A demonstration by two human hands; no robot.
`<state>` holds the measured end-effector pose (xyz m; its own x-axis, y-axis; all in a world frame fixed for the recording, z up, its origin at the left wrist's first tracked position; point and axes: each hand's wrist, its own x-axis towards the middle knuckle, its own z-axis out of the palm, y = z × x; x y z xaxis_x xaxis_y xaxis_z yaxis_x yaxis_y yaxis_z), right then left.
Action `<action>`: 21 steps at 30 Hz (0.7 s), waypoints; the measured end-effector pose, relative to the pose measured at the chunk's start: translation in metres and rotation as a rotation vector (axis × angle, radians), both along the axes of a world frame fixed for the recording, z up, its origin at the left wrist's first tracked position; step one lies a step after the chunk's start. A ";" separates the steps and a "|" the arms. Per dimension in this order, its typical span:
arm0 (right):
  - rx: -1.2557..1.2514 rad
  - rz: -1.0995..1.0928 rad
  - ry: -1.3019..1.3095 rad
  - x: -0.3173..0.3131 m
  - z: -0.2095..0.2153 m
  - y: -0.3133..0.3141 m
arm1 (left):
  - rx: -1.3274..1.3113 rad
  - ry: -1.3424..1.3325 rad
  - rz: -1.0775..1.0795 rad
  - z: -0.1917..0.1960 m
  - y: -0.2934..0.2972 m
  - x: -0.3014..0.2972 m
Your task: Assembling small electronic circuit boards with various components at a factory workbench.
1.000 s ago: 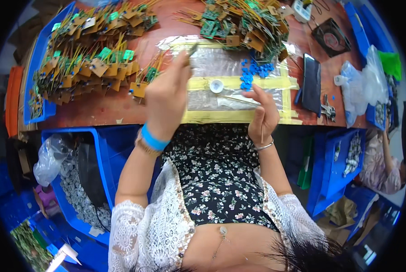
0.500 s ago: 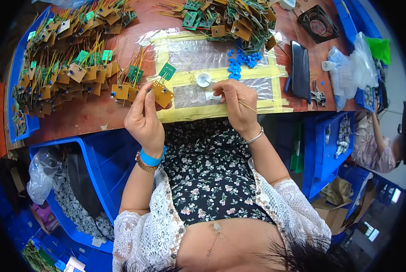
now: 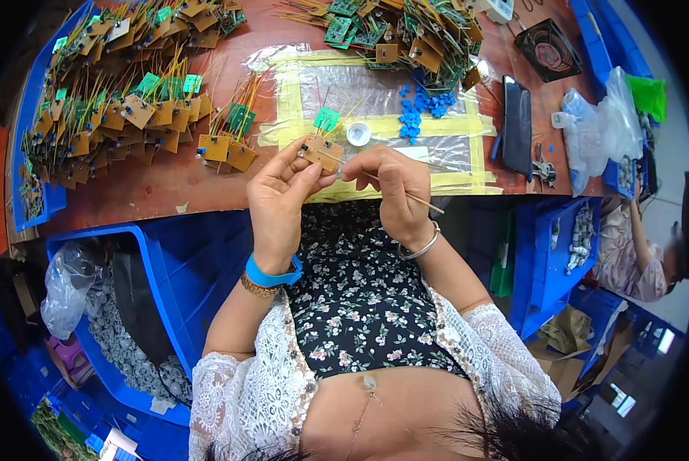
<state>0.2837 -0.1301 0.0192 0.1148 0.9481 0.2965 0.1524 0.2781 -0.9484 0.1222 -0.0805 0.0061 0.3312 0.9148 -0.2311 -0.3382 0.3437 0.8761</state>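
Note:
My left hand [image 3: 277,201] pinches a small tan circuit board [image 3: 323,152] by its edge, tilted above the table's near edge. A little green board [image 3: 326,119] with thin wires shows just beyond it. My right hand [image 3: 400,184] is closed round a thin wooden stick [image 3: 427,203]. The stick's front end reaches over the face of the tan board; whether it touches the board I cannot tell. Just beyond my right fingers is a small round white cup [image 3: 358,134]. Small blue pieces [image 3: 412,123] lie scattered past it on plastic film edged with yellow tape [image 3: 306,132].
Wired boards fill the left side [image 3: 137,115], and another heap of boards [image 3: 429,46] lies at the far side. Two boards [image 3: 225,150] sit left of my hand. At right are a phone [image 3: 516,127], keys [image 3: 544,165], a fan [image 3: 548,50] and plastic bags [image 3: 590,127]. Blue bins flank my lap.
My left hand has moved right and turned the board toward my right hand. The stick's front end has come from near the white cup to the board.

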 end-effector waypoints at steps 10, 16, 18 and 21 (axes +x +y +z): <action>0.052 -0.008 -0.088 -0.003 -0.004 0.005 | 0.016 -0.038 -0.011 0.004 -0.003 -0.001; 0.148 -0.010 -0.282 0.002 0.001 0.002 | 0.048 -0.066 -0.008 0.006 -0.003 0.003; 0.150 0.009 -0.416 0.004 0.014 -0.001 | 0.058 -0.073 -0.002 0.006 -0.003 0.003; 0.314 -0.089 -0.540 0.022 0.017 0.000 | 0.039 -0.060 0.043 0.004 -0.002 -0.002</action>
